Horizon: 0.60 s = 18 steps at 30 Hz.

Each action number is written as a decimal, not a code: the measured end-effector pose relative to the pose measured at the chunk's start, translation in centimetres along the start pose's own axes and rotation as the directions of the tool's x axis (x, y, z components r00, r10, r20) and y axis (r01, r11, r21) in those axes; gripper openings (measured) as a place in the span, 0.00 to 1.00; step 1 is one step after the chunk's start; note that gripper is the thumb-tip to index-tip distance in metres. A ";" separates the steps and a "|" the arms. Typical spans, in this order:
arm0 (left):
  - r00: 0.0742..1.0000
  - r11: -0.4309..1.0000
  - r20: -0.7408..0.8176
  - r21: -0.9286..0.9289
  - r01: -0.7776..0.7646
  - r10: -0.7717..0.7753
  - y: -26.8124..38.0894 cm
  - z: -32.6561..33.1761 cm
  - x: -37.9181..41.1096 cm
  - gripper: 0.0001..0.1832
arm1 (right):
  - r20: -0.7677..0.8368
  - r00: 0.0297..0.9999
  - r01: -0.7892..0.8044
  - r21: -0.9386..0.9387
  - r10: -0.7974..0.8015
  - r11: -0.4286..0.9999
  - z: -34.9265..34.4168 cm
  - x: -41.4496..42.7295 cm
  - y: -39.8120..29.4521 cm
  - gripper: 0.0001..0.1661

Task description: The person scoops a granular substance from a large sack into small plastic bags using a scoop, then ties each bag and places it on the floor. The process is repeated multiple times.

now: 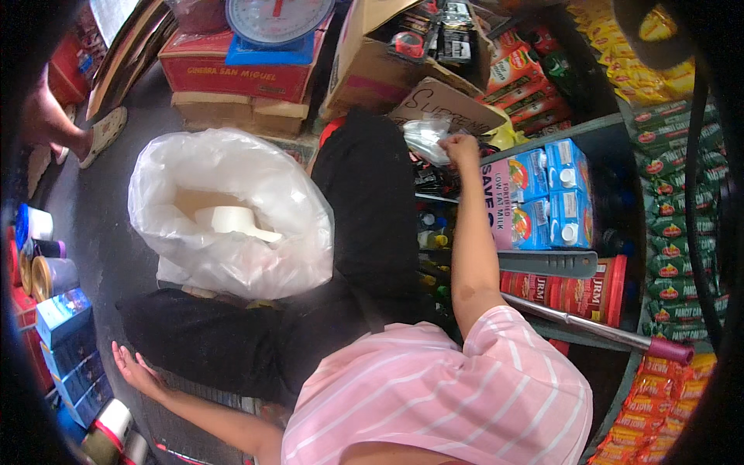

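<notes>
My right hand reaches out beside the black-clad knee, its fingers closed on the edge of a clear plastic bag. Under that bag lie dark packets, partly hidden. My left hand is held low at the other side, palm up and fingers apart, with nothing in it. Between my legs stands a large white plastic sack with its mouth spread wide. A white plastic scoop rests inside on pale contents that I cannot make out clearly.
A dial scale sits on a red carton. A carton of packets, milk cartons, red tubs and a metal pole are on the right. Boxes line the left. Another person's foot is at upper left.
</notes>
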<state>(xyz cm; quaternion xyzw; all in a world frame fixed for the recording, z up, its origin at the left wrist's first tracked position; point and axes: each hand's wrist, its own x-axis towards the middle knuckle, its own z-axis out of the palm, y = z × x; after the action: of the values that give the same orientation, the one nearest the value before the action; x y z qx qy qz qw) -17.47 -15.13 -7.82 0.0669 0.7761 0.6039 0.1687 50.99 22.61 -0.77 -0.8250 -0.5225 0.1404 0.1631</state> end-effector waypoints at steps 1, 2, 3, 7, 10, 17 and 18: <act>1.000 0.998 -0.005 -0.054 -0.026 0.026 0.7 -0.2 -0.6 0.22 | 0.019 0.999 -0.036 0.076 0.035 0.996 -0.6 0.3 0.9 0.12; 0.989 0.988 -0.068 -0.078 -0.135 0.130 1.3 0.1 -1.2 0.20 | 0.044 0.998 0.047 0.095 -0.051 0.994 -1.7 1.5 2.4 0.12; 0.979 0.984 -0.115 -0.036 -0.173 0.168 2.8 1.1 -2.2 0.19 | 0.059 0.990 0.123 0.112 -0.130 0.986 -2.6 2.7 3.9 0.13; 0.925 0.949 -0.216 0.088 -0.302 0.314 9.4 5.2 -8.1 0.17 | -0.018 0.931 0.365 -0.036 -0.366 0.930 -8.2 -2.5 -6.3 0.13; 0.747 0.847 0.403 -0.204 -0.490 0.529 17.0 14.5 -16.5 0.31 | 0.291 0.774 0.458 0.356 -0.562 0.815 -9.8 -11.7 -15.9 0.11; 0.239 0.891 0.890 -0.296 -0.346 0.388 19.7 21.7 -23.7 0.20 | -0.057 0.632 0.396 0.881 -0.773 0.259 -10.7 -19.9 -22.7 0.11; 0.313 0.927 0.887 -0.258 -0.273 0.339 19.6 20.9 -23.0 0.15 | -0.123 0.640 0.413 0.887 -0.759 0.205 -11.0 -18.1 -22.1 0.11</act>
<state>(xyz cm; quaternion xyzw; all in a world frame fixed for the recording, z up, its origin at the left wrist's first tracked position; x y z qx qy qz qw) 9.20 2.05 10.68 0.5309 0.5040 0.5070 0.4551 29.85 13.67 19.48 -0.3163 -0.6733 0.4462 0.4974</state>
